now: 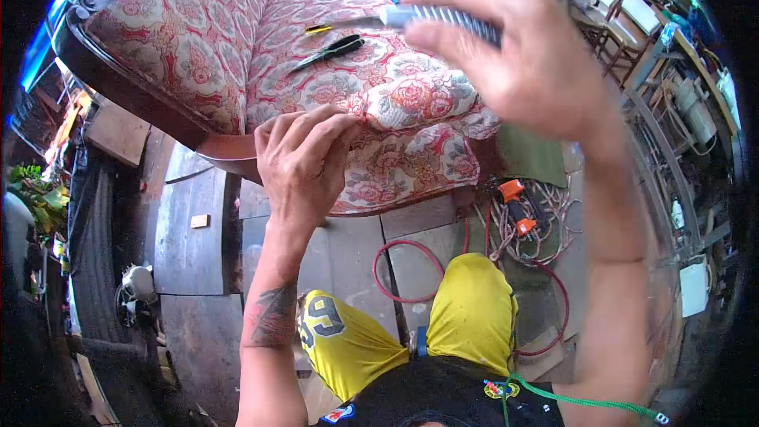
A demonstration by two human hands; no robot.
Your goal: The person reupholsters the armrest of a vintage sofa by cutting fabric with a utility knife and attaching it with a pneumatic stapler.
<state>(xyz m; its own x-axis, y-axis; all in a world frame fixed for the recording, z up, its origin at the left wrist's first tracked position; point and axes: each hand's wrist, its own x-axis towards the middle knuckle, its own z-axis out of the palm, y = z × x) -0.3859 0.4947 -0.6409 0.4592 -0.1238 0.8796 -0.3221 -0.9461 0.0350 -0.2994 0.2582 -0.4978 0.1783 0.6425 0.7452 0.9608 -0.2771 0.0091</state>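
My left hand [304, 154] is closed over the front edge of a sofa's floral upholstery fabric [415, 160], near the wooden armrest. Its fingertips press into the cloth, and what lies under them is hidden. Raised above the seat, my right hand [514, 51] is closed around a screwdriver-like tool [455, 22] with a dark ribbed handle. Its thin shaft points left; motion blurs the hand and tool. On the seat lie scissors [330, 52] with dark handles, beyond my left hand. A small yellow-and-black item [319, 29] shows close to the tool's shaft.
The sofa's carved dark wooden frame [118, 63] rises at left. On the floor, a red hose [378, 269] curls near my knees, beside an orange-and-black power tool [518, 207] and tangled cords. Chairs [624, 28] and wood scraps crowd the right. A small wood block [200, 221] lies left.
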